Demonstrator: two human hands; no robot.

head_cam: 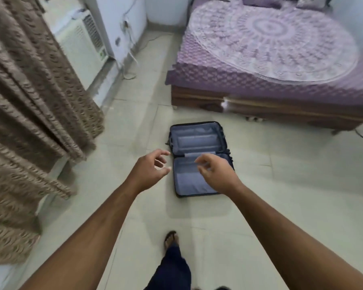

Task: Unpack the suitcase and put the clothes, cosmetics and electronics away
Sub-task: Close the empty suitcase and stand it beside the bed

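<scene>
Suitcase (199, 159) lies flat & unzipped on the tiled floor (281, 185), roughly mid-frame, just in front of the bed (281, 65) w/ a gap of bare tile between them. Both halves are spread open side by side, far half toward the bed, near half toward the person; dark shell, grey-blue lining showing in each half, no clothes or other items visible inside. Left hand (150, 170) hangs in the air w/ its fingers (162, 153) loosely spread & slightly curled, gripping nothing; in the view it sits just left of the case's edge. Right hand (215, 171) is also up in the air, seen over the near half of the case, fingers relaxed & part-curled, thumb and forefinger near each other but nothing held; can't tell how high above the lining it is. Both forearms reach forward from the bottom of the view. Below, one leg in dark trousers (172, 268) & a foot in a sandal (171, 238) on the tile, well short of the case. Bed has a purple cover w/ a round pale mandala print & a wooden base. At left a brown patterned curtain (29, 122) hangs down; behind it a white AC unit (82, 45) sits on the floor by the wall, cords trailing nearby. Edges of the view are motion-blurred.
</scene>
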